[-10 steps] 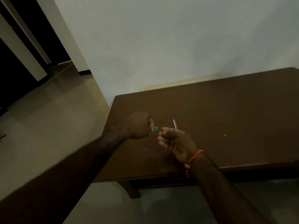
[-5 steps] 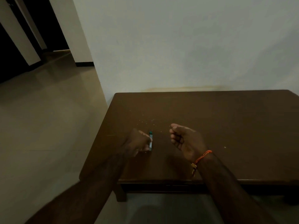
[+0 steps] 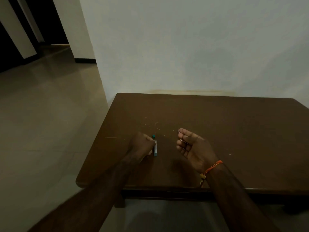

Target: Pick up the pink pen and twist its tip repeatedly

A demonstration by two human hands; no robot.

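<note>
Two hands over one brown surface (image 3: 217,131): the left hand (image 3: 142,146) and the right hand (image 3: 194,148), and one orange thread band (image 3: 212,168) on the right wrist. Beside the left hand I count one slim teal-and-white stick (image 3: 155,150) lying flat, and just beyond its far end one small teal cap (image 3: 153,136), so two teal pieces in all. Then a scatter of pale crumbs (image 3: 150,124), too many and too tiny to count, plus one lone white speck (image 3: 229,154) off to the right.
</note>
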